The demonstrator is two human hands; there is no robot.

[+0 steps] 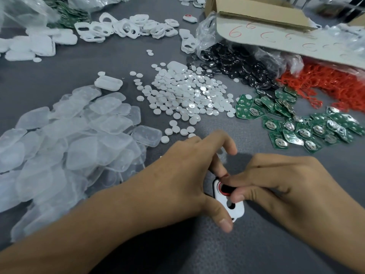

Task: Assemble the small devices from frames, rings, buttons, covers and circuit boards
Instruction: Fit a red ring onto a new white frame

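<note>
A white frame (232, 206), a red ring (220, 190) in its larger hole, is held near the desk's (256, 246) near edge, half hidden by fingers. Clear covers (69, 139) are heaped toward the left edge; white discs (187, 95) and green circuit boards (296, 125) lie beyond. The left hand (183, 175) grips the frame, and the right hand (282, 180) pinches it at the ring.

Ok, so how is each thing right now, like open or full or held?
white frame, held in both hands, small hole empty
red ring, seated in the frame's big hole
black button, sitting inside the red ring
left hand, grips the frame's edge
right hand, pinches the frame at the button
cardboard box, open
plastic bag, open, black discs spilling out
</note>
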